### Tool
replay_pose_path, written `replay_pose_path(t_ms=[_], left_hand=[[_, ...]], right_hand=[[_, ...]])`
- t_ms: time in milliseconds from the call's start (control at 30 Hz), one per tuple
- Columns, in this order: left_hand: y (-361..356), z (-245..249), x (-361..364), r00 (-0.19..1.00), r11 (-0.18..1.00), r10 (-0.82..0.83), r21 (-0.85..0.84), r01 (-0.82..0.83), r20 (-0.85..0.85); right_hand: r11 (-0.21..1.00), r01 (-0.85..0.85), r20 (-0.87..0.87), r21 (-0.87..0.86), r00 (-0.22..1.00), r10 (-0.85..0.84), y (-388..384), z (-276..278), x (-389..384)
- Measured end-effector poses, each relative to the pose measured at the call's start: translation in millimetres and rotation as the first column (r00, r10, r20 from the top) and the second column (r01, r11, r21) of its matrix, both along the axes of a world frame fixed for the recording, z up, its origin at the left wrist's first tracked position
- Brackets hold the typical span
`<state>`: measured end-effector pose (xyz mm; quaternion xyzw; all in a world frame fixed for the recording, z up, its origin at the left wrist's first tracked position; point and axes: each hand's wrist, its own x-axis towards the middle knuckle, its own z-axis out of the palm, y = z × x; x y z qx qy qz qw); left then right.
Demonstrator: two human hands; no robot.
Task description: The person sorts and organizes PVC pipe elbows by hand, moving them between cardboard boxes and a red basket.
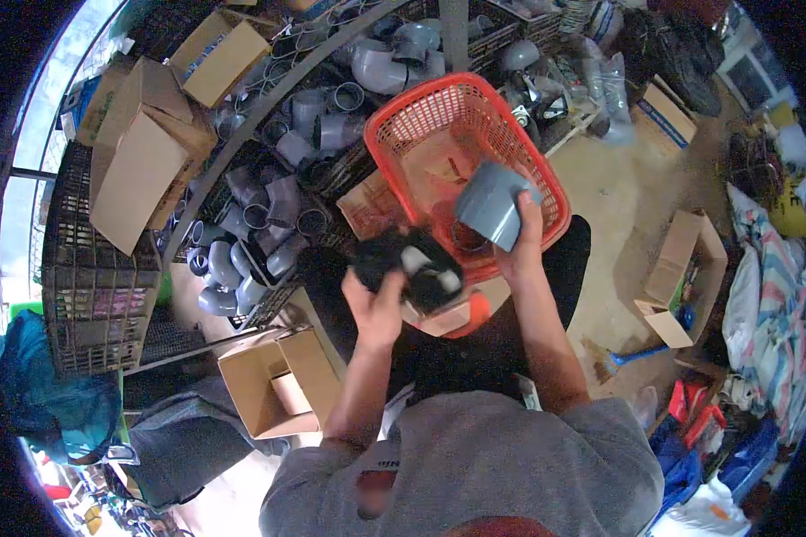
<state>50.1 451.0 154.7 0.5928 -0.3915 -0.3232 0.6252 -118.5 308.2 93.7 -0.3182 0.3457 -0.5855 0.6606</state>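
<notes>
A grey plastic pipe fitting (493,206) is in my right hand (524,234), whose fingers wrap round its right side, over the red basket (398,143). My left hand (374,309) grips a dark bundle (407,268) with a whitish patch, blurred by motion; what it is I cannot make out. Beneath the two hands lies an orange round thing (479,309) beside a piece of cardboard, partly hidden. The basket rests in front of my knees, and its bottom shows reddish through the near part.
Crates of grey pipe fittings (282,201) stand ahead and to the left. An open cardboard box (251,385) is at the lower left, another box (672,277) at the right. A blue-handled brush (636,355) lies on the floor to the right.
</notes>
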Motion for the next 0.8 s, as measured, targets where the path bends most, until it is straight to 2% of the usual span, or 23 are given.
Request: replay_pose_path(t_ms=[33, 67, 100, 133, 167, 200, 233, 267, 300, 333, 367, 400, 467, 500, 533, 567, 600, 667, 700, 733, 767, 800], left_hand=[[-4.0, 15.3, -5.0, 1.000, 1.000, 0.006, 0.006, -0.006, -0.001], [-15.6, 35.7, -14.6, 0.999, 0.998, -0.011, -0.063, 0.014, 0.048], [-29.3, 45.3, -23.5, 0.995, 0.990, -0.025, -0.136, 0.038, 0.098], [-43.0, 45.9, -31.9, 0.933, 0.970, -0.002, -0.228, 0.090, 0.359], [-48.6, 53.2, -27.0, 0.537, 0.937, -0.078, -0.123, 0.328, 0.840], [-49.1, 59.3, -34.5, 0.495, 0.912, -0.070, -0.145, 0.384, 0.866], [-52.5, 57.5, -27.6, 0.491, 0.887, -0.133, -0.118, 0.446, 0.861], [-58.8, 53.1, -20.0, 0.484, 0.856, -0.197, -0.091, 0.508, 0.853], [-64.9, 45.6, -18.1, 0.484, 0.857, -0.196, -0.092, 0.508, 0.853], [-69.9, 37.8, -16.5, 0.790, 0.901, -0.290, -0.124, 0.415, 0.540], [-71.9, 32.7, -16.3, 0.944, 0.942, -0.306, -0.107, 0.319, 0.122], [-69.4, 32.6, -20.7, 0.943, 0.940, -0.309, -0.108, 0.323, 0.123], [-60.8, 33.9, -30.1, 0.907, 0.941, -0.160, -0.216, 0.259, 0.389], [-55.1, 43.9, -26.0, 0.701, 0.894, -0.164, -0.195, 0.403, 0.694], [-52.0, 47.9, -27.5, 0.693, 0.890, -0.177, -0.187, 0.415, 0.699], [-49.4, 50.3, -30.1, 0.552, 0.838, -0.197, -0.153, 0.524, 0.810], [-48.4, 51.1, -31.8, 0.400, 0.782, -0.191, -0.107, 0.614, 0.897], [-60.0, 48.7, -19.7, 0.369, 0.785, -0.142, -0.123, 0.608, 0.919], [-66.4, 44.1, -13.0, 0.647, 0.824, -0.217, -0.218, 0.523, 0.731], [-69.5, 38.4, -8.0, 0.850, 0.866, -0.254, -0.282, 0.412, 0.462], [-68.3, 27.3, -8.2, 0.924, 0.885, -0.312, -0.286, 0.368, 0.223], [-68.4, 26.2, -13.4, 0.937, 0.904, -0.347, -0.279, 0.325, -0.033]], right_hand=[[0.998, -0.067, 0.026, 0.017, 0.997, 0.066, 6.8, -0.3, 2.1], [0.990, -0.135, 0.053, 0.030, 0.990, 0.134, 13.7, 0.5, 5.4], [0.987, -0.161, 0.000, -0.021, 0.987, 0.161, 20.6, 7.2, 14.4], [0.974, -0.208, 0.162, 0.090, 0.968, 0.192, 34.0, 25.0, 24.6], [0.975, -0.214, 0.281, 0.060, 0.941, 0.189, 34.3, 24.7, 33.0], [0.976, -0.215, 0.396, 0.031, 0.899, 0.185, 32.2, 19.5, 37.9], [0.921, -0.372, 0.631, -0.115, 0.689, 0.357, 24.6, 10.6, 30.9], [0.921, -0.372, 0.629, -0.117, 0.690, 0.359, 27.2, 4.0, 25.2], [0.966, -0.259, 0.450, -0.016, 0.861, 0.239, 35.1, 29.9, 22.2], [0.991, -0.118, 0.235, 0.057, 0.967, 0.102, 40.6, 45.9, 20.3], [0.988, -0.146, 0.225, 0.046, 0.965, 0.132, 41.1, 48.1, 17.1], [0.989, -0.142, 0.226, 0.045, 0.966, 0.128, 39.7, 44.3, 13.8], [0.993, -0.122, 0.125, 0.010, 0.985, 0.119, 33.5, 34.4, 12.2], [0.991, -0.126, 0.234, 0.035, 0.965, 0.115, 33.6, 39.6, 13.7], [0.993, -0.114, 0.242, 0.039, 0.965, 0.101, 28.5, 19.1, 13.0], [0.988, -0.124, -0.098, -0.095, 0.989, 0.114, 18.3, -17.1, 10.6], [0.980, -0.132, -0.217, -0.151, 0.971, 0.097, 14.8, -12.7, 14.2], [0.975, -0.143, -0.128, -0.170, 0.984, 0.122, 21.9, -2.3, 15.4], [0.974, -0.137, -0.056, -0.179, 0.990, 0.129, 29.1, 12.5, 18.3], [0.974, -0.133, 0.018, -0.185, 0.990, 0.138, 34.0, 23.1, 18.5], [0.972, -0.140, 0.021, -0.189, 0.989, 0.146, 36.2, 26.6, 18.6], [0.978, -0.113, 0.029, -0.173, 0.992, 0.120, 37.4, 29.0, 17.4]])
